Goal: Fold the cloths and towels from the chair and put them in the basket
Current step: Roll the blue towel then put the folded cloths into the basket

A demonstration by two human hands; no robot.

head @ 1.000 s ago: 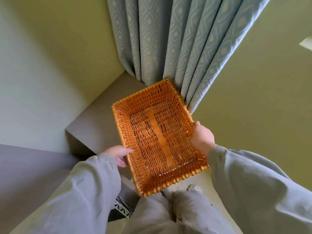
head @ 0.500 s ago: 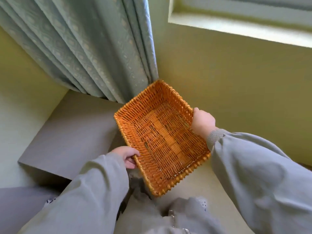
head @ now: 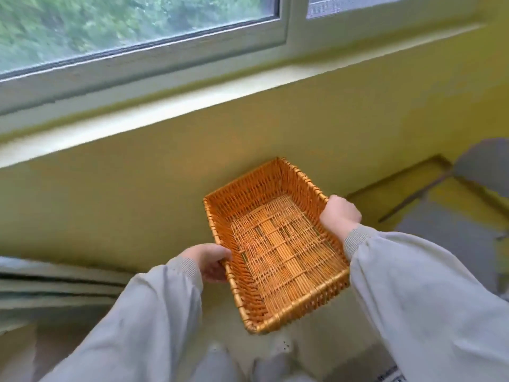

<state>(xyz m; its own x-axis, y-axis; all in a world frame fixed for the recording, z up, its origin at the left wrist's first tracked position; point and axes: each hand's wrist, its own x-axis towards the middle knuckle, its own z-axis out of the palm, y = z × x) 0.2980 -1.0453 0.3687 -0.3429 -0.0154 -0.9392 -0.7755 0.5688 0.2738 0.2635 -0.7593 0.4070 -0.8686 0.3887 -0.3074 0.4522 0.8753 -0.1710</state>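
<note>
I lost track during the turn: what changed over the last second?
The person turned right, carrying the basket along; behind it the curtain has given way to a window over a yellow wall. Nothing was taken or released. The left hand and right hand still grip the basket's long sides; it is still empty.

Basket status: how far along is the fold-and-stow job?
Done: nothing that shows. The wicker basket is empty, its woven bottom bare. In hand: the left hand and the right hand grip its opposite long rims, holding it up in front of the wall below the window sill. Left: everything. No cloth or towel is in view, so all the folding and loading remains.
</note>
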